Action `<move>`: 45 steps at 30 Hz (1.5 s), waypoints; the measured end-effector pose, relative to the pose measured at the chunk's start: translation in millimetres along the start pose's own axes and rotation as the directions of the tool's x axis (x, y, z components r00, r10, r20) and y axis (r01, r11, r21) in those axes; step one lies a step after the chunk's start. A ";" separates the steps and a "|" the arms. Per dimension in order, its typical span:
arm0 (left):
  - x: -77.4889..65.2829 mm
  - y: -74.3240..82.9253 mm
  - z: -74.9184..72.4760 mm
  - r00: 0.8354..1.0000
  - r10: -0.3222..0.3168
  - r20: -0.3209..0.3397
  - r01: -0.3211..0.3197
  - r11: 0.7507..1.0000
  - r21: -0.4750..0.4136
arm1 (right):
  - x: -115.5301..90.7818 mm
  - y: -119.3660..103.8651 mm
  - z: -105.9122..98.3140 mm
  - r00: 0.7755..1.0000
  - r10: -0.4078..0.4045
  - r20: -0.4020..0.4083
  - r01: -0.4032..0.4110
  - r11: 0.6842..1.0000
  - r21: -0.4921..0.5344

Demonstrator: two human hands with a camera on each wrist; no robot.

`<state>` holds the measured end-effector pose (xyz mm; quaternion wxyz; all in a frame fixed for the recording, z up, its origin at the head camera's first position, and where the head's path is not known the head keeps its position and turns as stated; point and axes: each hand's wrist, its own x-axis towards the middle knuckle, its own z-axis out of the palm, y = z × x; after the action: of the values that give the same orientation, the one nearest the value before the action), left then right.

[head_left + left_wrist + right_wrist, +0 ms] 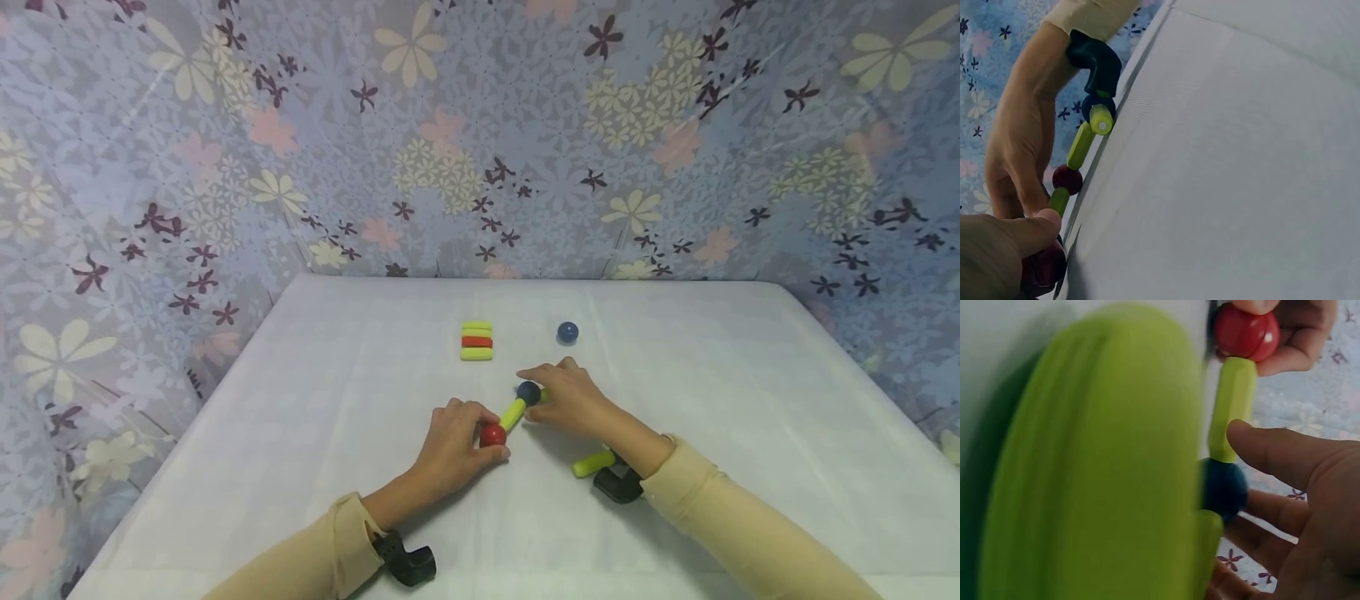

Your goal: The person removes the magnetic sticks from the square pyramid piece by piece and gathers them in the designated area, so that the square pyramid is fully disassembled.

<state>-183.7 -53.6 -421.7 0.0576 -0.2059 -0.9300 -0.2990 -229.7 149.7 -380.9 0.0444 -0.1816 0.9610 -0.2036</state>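
In the head view my left hand (pixel 453 437) pinches a red ball (pixel 492 436) between thumb and fingers. A yellow-green stick (pixel 513 414) joins that ball to a dark blue ball (pixel 528 392). My right hand (pixel 1316 481) curls round the blue ball (pixel 1225 487), its thumb against the stick (pixel 1233 406). The chain runs on under the right hand: the left wrist view shows another red ball (pixel 1067 179), a yellow-green stick (pixel 1079 147), a blue ball (pixel 1097 106) and an end stick (pixel 1102 122). That end stick (pixel 592 463) lies beside the right wrist.
Behind the hands, short yellow-green sticks (pixel 476 354) and a red stick (pixel 477 342) lie in a row on the white-covered table (pixel 337 358). A loose blue ball (pixel 567 332) rests to their right. Black wrist cameras (pixel 408 562) sit on both wrists. Flowered cloth (pixel 480 125) hangs behind the table.
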 end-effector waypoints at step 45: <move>11.8 -15.7 -5.1 0.999 -0.033 0.011 0.034 0.999 -0.038 | -13.9 5.7 15.4 0.994 -0.108 -0.010 0.108 0.994 0.025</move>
<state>-201.1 -64.0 -423.2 0.0438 -0.1930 -0.9277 -0.3164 -216.2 153.8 -397.2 0.0313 -0.2317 0.9473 -0.2189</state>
